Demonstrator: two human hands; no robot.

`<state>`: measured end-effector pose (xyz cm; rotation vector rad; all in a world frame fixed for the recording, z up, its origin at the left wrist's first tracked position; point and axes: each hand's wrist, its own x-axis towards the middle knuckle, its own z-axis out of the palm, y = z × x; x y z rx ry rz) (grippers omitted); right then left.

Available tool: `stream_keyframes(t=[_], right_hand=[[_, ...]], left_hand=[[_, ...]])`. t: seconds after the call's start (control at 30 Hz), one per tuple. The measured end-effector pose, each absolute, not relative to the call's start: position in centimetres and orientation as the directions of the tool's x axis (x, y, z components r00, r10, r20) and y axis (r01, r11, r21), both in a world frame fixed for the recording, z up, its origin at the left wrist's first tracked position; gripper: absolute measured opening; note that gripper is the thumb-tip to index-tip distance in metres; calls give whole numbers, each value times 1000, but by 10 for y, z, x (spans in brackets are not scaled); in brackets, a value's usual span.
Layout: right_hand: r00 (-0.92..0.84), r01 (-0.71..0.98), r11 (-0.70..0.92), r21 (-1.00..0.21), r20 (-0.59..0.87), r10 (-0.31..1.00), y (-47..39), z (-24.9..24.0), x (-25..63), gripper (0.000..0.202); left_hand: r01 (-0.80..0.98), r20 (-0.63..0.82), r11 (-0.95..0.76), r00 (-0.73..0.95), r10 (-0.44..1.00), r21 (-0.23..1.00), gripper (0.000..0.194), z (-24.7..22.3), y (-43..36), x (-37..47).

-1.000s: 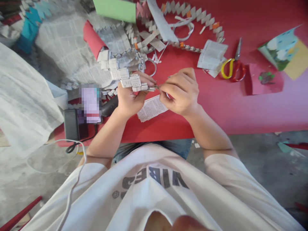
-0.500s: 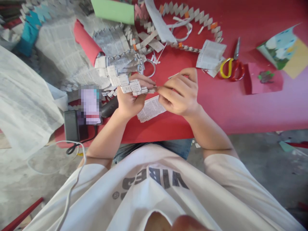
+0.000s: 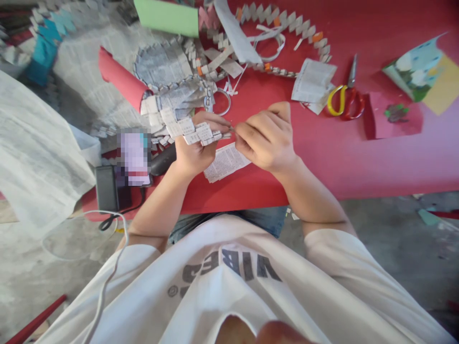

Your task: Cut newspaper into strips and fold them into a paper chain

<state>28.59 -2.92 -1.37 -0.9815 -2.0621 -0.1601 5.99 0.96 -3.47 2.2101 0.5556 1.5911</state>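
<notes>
A folded newsprint chain [image 3: 186, 130] lies across my left hand [image 3: 196, 150], whose fingers and thumb are closed on it near its right end. My right hand [image 3: 267, 138] is closed in a pinch at the tip of that chain, just right of my left fingertips; whatever its fingers grip is too small to make out. Beneath and between both hands, a stack of printed paper strips [image 3: 226, 163] rests on the red table [image 3: 247, 191]. The chain runs up and left to a red paper roll [image 3: 124, 81].
Scissors [image 3: 347, 95] with yellow and red handles lie to the right, beside folded newsprint [image 3: 313, 83] and a pink paper piece [image 3: 394, 117]. A green paper [image 3: 168, 18] is at the back. A black adapter [image 3: 107, 188] and a blurred phone-like object [image 3: 134, 157] sit left.
The red roll has swung left with the chain. The chain's folded pieces have shifted slightly over my left hand. My right hand has moved a little left.
</notes>
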Motion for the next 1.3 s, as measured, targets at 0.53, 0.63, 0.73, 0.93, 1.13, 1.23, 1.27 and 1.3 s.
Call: stream_keyframes(t=[0.53, 0.63, 0.73, 0.93, 1.13, 1.23, 1.27, 1.3], right_hand=[[-346, 726, 593, -348, 560, 753, -35, 6, 282, 42], [-323, 703, 583, -407, 548, 771, -39, 7, 281, 38], [-313, 685, 584, -435, 548, 775, -38, 5, 285, 27], [-290, 632, 611, -477, 585, 758, -31, 1, 294, 48], [-235, 551, 761, -344, 811, 536, -21, -3, 293, 47], [-237, 545, 725, -421, 752, 615, -18, -11, 297, 37], [-251, 548, 710, -442, 723, 644, -18, -13, 299, 35], [-260, 551, 706, -446, 712, 652, -17, -14, 301, 33]], left_hand=[[129, 804, -847, 270, 530, 515, 17, -34, 4, 64], [136, 743, -773, 217, 633, 620, 18, -41, 3, 64], [115, 621, -635, 140, 772, 764, 26, -44, -1, 66], [-33, 492, -491, 86, 866, 870, 34, -45, -4, 70], [31, 564, -568, 86, 821, 823, 28, -38, -4, 67], [93, 590, -597, 97, 802, 797, 30, -35, -5, 64], [103, 588, -597, 104, 802, 796, 31, -34, -5, 64], [104, 585, -594, 109, 804, 798, 31, -35, -5, 64]])
